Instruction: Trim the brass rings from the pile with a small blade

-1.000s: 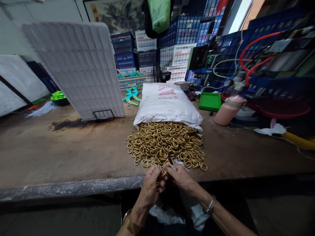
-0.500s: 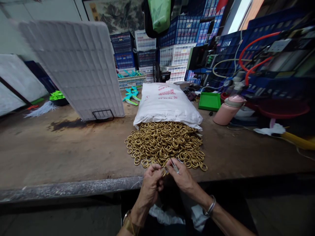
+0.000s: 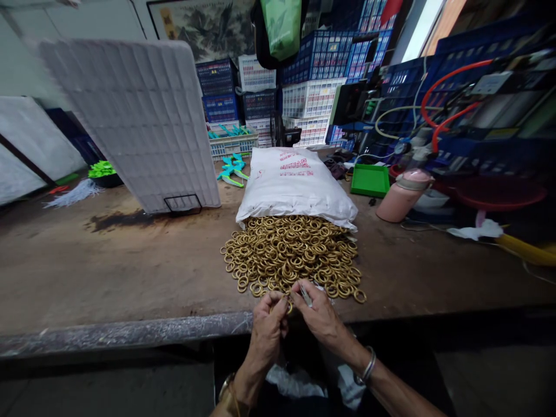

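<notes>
A heap of brass-coloured rings [image 3: 291, 249] spreads over the table in front of me, spilling from the mouth of a white sack [image 3: 297, 188] with red print. At the heap's near edge, my left hand [image 3: 266, 330] is closed in a pinch on a brass ring [image 3: 289, 308], mostly hidden by the fingers. My right hand [image 3: 320, 317] is close beside it, fingertips almost meeting the left ones. It is closed around a slim metal tool [image 3: 306, 295] whose kind I cannot make out, its shaft poking up between thumb and fingers.
A tall ribbed white panel [image 3: 139, 121] leans at left, by a black wire stand [image 3: 183, 202]. Turquoise plastic pieces [image 3: 232, 169] lie beyond. At right stand a green tray [image 3: 370, 179] and a pink bottle [image 3: 402, 197]. Stacked crates [image 3: 313, 95] fill the back.
Both hands stay at the heap's near edge, with fingertips slightly shifted about the ring. The tool in my right hand has tilted a little. The heap and sack look the same.
</notes>
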Demonstrator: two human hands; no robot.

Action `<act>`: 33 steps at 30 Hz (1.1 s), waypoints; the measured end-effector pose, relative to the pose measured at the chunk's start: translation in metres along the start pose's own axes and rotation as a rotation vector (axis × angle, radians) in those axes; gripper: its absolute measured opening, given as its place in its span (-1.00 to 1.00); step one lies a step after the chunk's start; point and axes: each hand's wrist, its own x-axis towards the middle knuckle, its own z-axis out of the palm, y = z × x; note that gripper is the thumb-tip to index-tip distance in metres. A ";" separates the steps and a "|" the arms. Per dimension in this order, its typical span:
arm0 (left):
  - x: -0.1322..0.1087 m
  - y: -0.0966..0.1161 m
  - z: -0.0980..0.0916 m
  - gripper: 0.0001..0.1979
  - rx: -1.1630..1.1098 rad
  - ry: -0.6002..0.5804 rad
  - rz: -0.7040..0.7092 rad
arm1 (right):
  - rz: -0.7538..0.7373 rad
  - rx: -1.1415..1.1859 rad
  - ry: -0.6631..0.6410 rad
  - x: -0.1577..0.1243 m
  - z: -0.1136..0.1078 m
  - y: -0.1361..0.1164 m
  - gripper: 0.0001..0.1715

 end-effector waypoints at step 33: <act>-0.002 0.003 -0.004 -0.68 0.081 -0.044 0.040 | -0.217 -0.589 -0.341 0.009 -0.017 -0.011 -0.85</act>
